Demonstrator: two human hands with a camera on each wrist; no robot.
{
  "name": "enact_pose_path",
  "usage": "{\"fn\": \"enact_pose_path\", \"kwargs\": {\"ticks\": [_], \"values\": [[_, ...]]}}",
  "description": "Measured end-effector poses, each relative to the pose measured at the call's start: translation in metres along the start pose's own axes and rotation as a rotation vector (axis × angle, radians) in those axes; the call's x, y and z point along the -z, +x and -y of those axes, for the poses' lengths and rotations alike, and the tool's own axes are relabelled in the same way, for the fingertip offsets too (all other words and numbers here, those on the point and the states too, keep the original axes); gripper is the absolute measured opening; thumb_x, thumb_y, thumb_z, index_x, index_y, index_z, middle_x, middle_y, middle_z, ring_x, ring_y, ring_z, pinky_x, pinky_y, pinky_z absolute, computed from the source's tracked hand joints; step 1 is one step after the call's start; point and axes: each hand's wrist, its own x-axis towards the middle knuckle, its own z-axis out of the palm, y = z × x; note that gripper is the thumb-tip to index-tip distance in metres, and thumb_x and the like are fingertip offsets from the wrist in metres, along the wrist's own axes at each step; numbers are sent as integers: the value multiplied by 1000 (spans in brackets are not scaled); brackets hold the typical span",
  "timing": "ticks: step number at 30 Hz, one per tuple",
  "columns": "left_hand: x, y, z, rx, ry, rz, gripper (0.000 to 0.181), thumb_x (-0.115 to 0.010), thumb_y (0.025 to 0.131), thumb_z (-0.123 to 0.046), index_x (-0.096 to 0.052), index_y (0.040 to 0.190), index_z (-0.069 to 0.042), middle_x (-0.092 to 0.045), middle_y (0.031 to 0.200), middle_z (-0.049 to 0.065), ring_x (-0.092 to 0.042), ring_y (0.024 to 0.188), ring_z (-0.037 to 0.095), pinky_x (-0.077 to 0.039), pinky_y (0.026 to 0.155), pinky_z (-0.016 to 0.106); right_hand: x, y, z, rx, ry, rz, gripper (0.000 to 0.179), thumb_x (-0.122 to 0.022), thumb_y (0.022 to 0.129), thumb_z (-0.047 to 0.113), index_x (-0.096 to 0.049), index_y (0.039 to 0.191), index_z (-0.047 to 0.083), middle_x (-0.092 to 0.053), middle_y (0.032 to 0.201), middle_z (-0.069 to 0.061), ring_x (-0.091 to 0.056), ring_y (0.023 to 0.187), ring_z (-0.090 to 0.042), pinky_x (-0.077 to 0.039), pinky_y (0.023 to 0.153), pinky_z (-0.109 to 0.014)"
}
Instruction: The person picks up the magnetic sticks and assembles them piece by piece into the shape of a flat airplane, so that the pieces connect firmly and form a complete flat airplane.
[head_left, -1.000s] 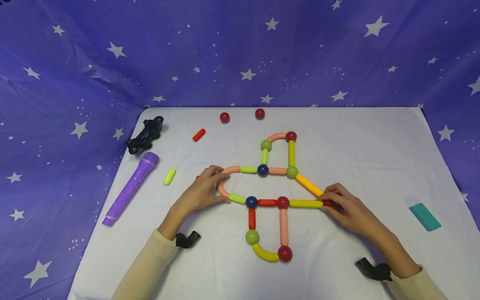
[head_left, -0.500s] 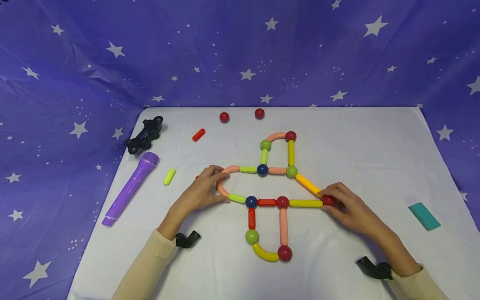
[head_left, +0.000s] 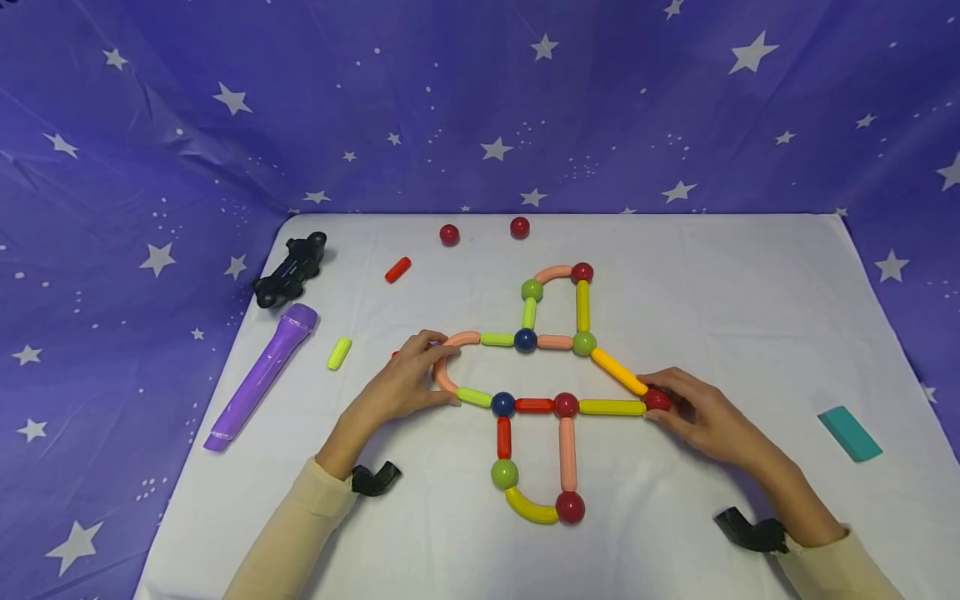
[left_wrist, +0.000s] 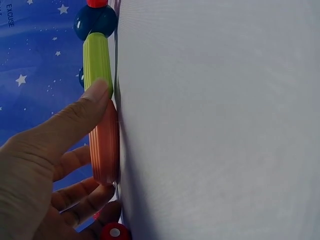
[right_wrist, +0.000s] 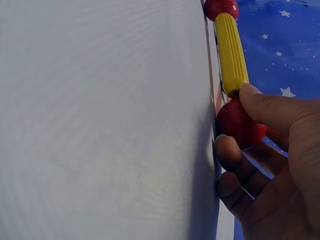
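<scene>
A flat figure of magnetic sticks and balls lies on the white table. At its left end my left hand [head_left: 405,379] grips a curved peach stick [left_wrist: 105,145] between thumb and fingers; the thumb tip rests on the adjoining lime stick [left_wrist: 97,62]. At the pointed right end my right hand [head_left: 705,417] holds a red ball [right_wrist: 240,125], its thumb touching the end of a yellow stick [right_wrist: 231,55]. An orange-yellow stick [head_left: 618,371] also runs to that red ball. Two side loops with green balls [head_left: 505,474] extend toward and away from me.
Loose red balls [head_left: 449,235], a red stick [head_left: 398,270] and a lime stick [head_left: 340,353] lie at the back and left. A purple microphone-shaped object [head_left: 262,375] and a black game controller [head_left: 291,271] line the left edge. A teal block [head_left: 851,433] lies at the right.
My right hand has shifted slightly, uncovering more of the red ball, which now sits at the ends of both yellow sticks. The left hand has stayed in place.
</scene>
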Motion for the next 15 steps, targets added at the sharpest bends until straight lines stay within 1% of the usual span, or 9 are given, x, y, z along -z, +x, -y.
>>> {"fn": "enact_pose_path", "kwargs": {"ticks": [4, 7, 9, 12, 15], "values": [[0, 1, -4, -30, 56, -23, 69, -88, 69, -42, -64, 128, -15, -51, 133, 9, -49, 120, 26, -43, 100, 45, 0, 0, 0, 6, 9, -5, 53, -80, 79, 6, -61, 128, 14, -63, 116, 0, -52, 85, -3, -50, 73, -15], [0, 2, -10, -98, 113, -53, 69, -86, 70, -46, -64, 127, -15, -53, 133, 11, -48, 122, 28, -40, 100, 45, 0, 0, 0, 5, 11, -13, 51, -79, 80, 5, -62, 127, 13, -63, 113, 1, -52, 83, -3, -49, 72, -15], [-1, 3, -16, -146, 131, -65, 67, -85, 72, -46, -64, 127, -14, -53, 134, 11, -48, 123, 28, -39, 99, 45, 0, 1, 0, 3, 12, -17, 50, -79, 80, 5, -62, 126, 13, -63, 111, 2, -51, 81, -3, -48, 70, -15], [-2, 6, -25, -194, 149, -60, 60, -83, 76, -41, -65, 125, -13, -55, 133, 11, -50, 121, 26, -41, 97, 42, 0, 2, 0, 6, 6, -20, 49, -79, 80, 4, -62, 125, 12, -62, 109, 3, -49, 80, -2, -47, 68, -15], [-3, 12, -37, -205, 137, -27, 50, -80, 81, -37, -66, 123, -13, -57, 131, 9, -52, 119, 24, -43, 96, 41, 1, 2, 0, 12, 0, -25, 48, -79, 80, 4, -62, 125, 12, -61, 107, 4, -48, 78, -2, -46, 65, -16]]}}
